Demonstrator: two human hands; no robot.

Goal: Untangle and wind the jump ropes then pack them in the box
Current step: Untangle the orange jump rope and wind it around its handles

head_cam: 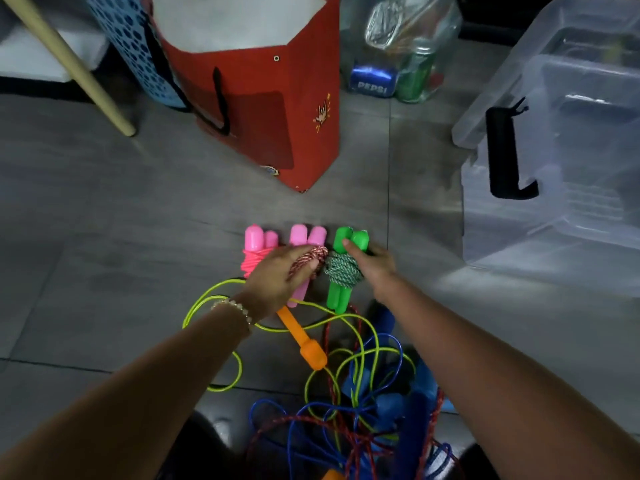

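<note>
Head view: both forearms reach forward over the floor (104, 237). Left hand (277, 278) curls round the middle pink wound rope (306, 244); right hand (372, 263) lies half-open against the green wound rope (343, 268). Clear box (561, 140) sits far right.

Single view, head-worn cam, wide-angle. Looks fwd and steeply down at floor (104, 237). Close range: both forearms enter from bottom corners, converge at frame centre. Straight edges bow near borders. Upper frame reaches red bag (263, 109) top centre, clear plastic box (561, 140) upper right. No 2nd view, so no overlap.
</note>
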